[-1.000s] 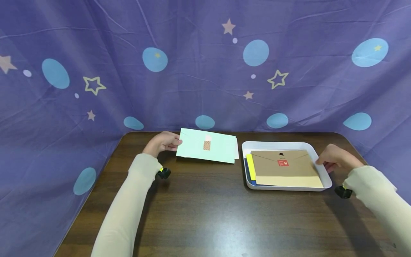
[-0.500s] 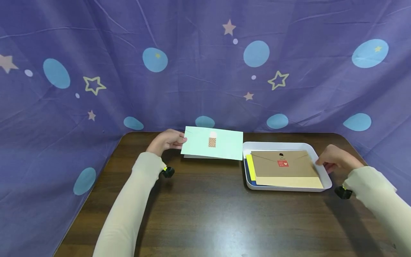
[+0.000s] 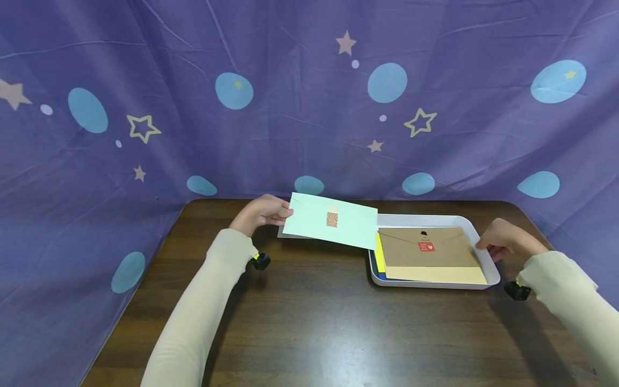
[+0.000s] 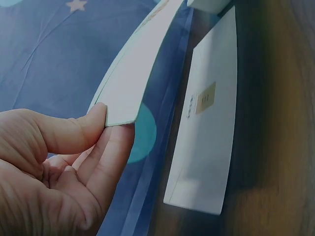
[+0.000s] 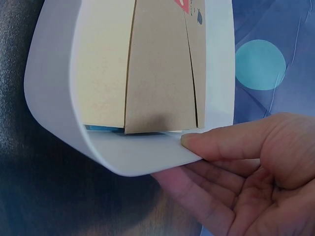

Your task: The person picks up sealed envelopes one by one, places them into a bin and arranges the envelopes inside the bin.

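Note:
My left hand [image 3: 265, 212] pinches the left end of a mint-green envelope [image 3: 329, 221] with a small patterned sticker. It is raised off the table, and its right end overlaps the tray's left rim in the head view. Below it, a white envelope [image 4: 203, 118] with a tan sticker lies on the table. My right hand [image 3: 506, 237] grips the right rim of a white tray [image 5: 133, 155], thumb inside and fingers outside. Stacked in the tray are a brown kraft envelope [image 3: 411, 252] with a red sticker, a cream one [image 3: 435, 273], a yellow one [image 3: 379, 252] and a dark blue edge.
The brown wooden table [image 3: 309, 322] runs back to a purple curtain [image 3: 300, 107] with stars and blue dots. Each wrist carries a small black camera, such as the left wrist camera [image 3: 261, 262].
My left hand has moved right with the mint-green envelope, uncovering part of the white envelope below and bringing its far end over the tray's edge. My right hand and the tray stay put.

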A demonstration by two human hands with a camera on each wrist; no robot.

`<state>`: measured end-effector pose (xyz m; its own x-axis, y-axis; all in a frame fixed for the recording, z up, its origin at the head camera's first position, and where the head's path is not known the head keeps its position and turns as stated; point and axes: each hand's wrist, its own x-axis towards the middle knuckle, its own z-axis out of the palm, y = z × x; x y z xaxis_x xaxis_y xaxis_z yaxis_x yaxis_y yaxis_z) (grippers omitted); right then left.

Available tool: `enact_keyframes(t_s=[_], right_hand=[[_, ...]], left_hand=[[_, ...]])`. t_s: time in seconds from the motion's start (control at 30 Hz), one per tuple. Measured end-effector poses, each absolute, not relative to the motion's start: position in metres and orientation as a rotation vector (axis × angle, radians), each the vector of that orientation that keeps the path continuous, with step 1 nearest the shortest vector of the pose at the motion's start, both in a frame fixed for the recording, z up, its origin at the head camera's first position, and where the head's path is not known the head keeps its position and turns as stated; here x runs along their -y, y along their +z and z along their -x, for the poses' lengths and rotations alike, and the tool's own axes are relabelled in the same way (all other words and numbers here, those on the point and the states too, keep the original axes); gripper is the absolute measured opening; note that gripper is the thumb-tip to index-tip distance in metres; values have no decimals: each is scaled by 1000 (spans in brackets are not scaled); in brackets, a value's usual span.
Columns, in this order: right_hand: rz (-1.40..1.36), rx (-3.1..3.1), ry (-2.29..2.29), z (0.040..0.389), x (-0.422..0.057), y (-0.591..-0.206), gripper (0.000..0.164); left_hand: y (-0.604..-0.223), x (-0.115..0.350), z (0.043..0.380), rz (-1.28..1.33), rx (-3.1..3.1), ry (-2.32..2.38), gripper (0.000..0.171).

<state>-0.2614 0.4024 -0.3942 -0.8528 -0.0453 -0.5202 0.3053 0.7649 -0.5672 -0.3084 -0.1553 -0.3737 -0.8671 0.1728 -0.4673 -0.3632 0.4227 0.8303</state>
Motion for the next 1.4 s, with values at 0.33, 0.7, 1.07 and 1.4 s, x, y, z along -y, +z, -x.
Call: enact_keyframes(t_s=[0.33, 0.7, 1.07, 1.4], right_hand=[[-187, -2446, -891, 262, -402, -394, 11], [-189, -2445, -897, 261, -400, -393, 12], [-191, -2435, -913, 258, -399, -391, 13], [-186, -2451, -875, 259, -398, -389, 13]], left_hand=[[-364, 130, 302, 118, -2167, 1455, 41], [-363, 101, 295, 49, -2162, 1455, 42], [-359, 76, 287, 28, -2115, 1494, 46], [-358, 61, 281, 55, -2102, 1517, 47]])
